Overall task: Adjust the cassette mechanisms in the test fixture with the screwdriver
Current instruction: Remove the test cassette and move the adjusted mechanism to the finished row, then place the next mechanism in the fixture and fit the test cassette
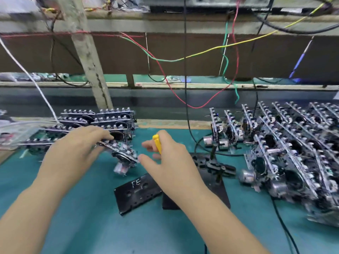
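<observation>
My left hand (pixel 73 149) grips a cassette mechanism (pixel 122 153) by its upper edge and holds it tilted above the green mat, left of centre. My right hand (pixel 170 158) is curled round a yellow-handled screwdriver (pixel 157 143); its thumb and forefinger reach toward the mechanism's right end. The screwdriver's tip is hidden behind the hand. The black test fixture (pixel 214 165) with its clamp stands just right of my right hand, with no mechanism in it. A black cassette (pixel 137 193) marked "FE" lies flat below the hands.
A stack of mechanisms (pixel 102 120) lies at the back left, behind my left hand. Many more mechanisms (pixel 286 149) crowd the right side. Red, green, yellow and black wires (pixel 185 99) hang down from the shelf above. A clear plastic bag (pixel 16 132) sits at far left.
</observation>
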A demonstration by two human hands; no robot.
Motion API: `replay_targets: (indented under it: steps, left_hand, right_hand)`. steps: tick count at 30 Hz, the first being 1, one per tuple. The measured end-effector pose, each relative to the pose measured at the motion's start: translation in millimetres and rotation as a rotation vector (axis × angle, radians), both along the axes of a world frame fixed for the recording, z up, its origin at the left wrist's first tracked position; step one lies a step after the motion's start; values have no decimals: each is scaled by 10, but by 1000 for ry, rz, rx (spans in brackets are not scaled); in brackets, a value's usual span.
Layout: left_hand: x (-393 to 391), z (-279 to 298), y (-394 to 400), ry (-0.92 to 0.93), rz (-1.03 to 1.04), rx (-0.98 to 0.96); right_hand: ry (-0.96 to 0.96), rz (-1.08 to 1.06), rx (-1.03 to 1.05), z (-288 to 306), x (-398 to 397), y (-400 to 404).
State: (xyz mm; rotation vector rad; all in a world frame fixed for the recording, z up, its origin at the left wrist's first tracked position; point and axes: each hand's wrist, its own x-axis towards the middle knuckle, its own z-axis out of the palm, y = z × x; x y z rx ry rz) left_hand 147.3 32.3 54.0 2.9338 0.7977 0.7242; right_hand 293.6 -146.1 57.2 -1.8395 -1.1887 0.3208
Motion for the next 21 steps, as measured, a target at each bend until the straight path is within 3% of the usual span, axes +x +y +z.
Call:
replay_targets:
  steps: [5, 10, 12, 14, 17, 19, 21]
  left_hand:
    - [179, 236, -325, -146, -369, 287]
    - [442, 466, -730, -467, -505, 236]
    - [568, 422, -817, -490, -515, 166]
    - [661, 353, -791, -355, -519, 20]
    - [746, 219, -692, 48, -405, -317]
    - [819, 100, -639, 247, -368, -432]
    - [885, 7, -609, 291, -381, -480]
  right_hand:
    - [176, 90, -144, 218, 224, -76]
    - [161, 110, -253, 428, 547, -323]
    - [25, 42, -276, 491, 671, -444]
    - [-174, -19, -303, 494, 817, -536]
    - [-429, -25, -444, 387, 981, -607]
    - [-487, -15, -523, 284, 1033, -627]
    - [-482, -20, -528, 180, 1052, -634]
